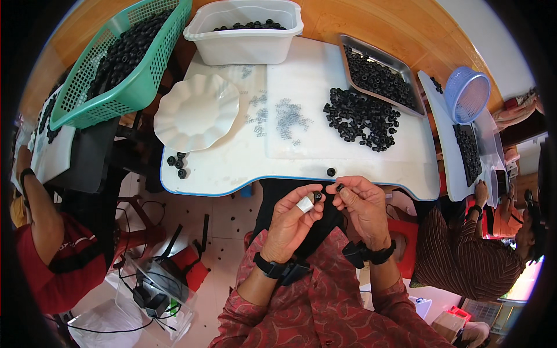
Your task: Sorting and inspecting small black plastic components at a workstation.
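Observation:
In front of the table's near edge, my left hand (pixel 293 216) pinches a small black ring-shaped part (pixel 317 196); white tape wraps one of its fingers. Close beside it, my right hand (pixel 362 206) holds another small black part (pixel 339 187) between thumb and fingertips. The two parts are apart. A single black part (pixel 331 171) lies on the table edge just beyond my hands. Farther off on the white table (pixel 301 165) are a heap of black parts (pixel 362 119) and a scatter of small clear rings (pixel 290 119).
A metal tray (pixel 380 75) of black parts stands behind the heap. At the back left are a white tub (pixel 243 43), a green basket (pixel 125 75) and a scalloped white plate (pixel 197 110), with several black parts (pixel 178 162) near it. Co-workers sit on both sides.

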Motion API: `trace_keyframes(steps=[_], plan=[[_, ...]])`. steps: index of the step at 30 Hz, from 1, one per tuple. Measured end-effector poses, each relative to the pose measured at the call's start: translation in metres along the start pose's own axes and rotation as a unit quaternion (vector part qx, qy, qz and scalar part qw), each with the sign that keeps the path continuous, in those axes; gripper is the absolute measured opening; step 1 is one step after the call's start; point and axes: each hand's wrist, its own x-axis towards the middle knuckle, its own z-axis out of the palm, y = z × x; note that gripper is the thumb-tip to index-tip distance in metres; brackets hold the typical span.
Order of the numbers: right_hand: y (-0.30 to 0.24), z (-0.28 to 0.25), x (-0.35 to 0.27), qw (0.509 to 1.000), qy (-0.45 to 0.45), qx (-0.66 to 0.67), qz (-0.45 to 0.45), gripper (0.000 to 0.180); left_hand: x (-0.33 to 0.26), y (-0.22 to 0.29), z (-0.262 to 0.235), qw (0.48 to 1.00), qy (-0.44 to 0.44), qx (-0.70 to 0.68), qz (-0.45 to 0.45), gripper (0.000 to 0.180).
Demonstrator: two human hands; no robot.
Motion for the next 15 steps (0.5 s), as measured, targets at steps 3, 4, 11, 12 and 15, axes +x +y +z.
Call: trace_keyframes(steps=[3, 4, 11, 12, 15], plan=[[0.004, 0.002, -0.001, 0.999, -0.017, 0.048, 0.0, 0.022, -0.002, 0.001, 0.005, 1.0, 0.003, 0.007, 0.007, 0.028], [0.004, 0.003, -0.001, 0.999, -0.019, 0.041, -0.007, 0.021, -0.002, 0.002, 0.007, 1.0, 0.004, 0.012, 0.011, 0.028], [0.008, 0.011, -0.004, 0.998, -0.018, 0.013, -0.056, 0.019, -0.006, 0.004, 0.008, 1.0, 0.0, 0.014, 0.017, 0.03], [0.009, 0.012, -0.004, 0.998, -0.018, 0.013, -0.056, 0.019, -0.006, 0.004, 0.009, 1.0, -0.002, 0.013, 0.018, 0.029], [0.011, 0.015, -0.005, 0.998, -0.012, -0.006, -0.065, 0.02, -0.006, 0.004, 0.009, 1.0, -0.005, 0.012, 0.021, 0.029]])
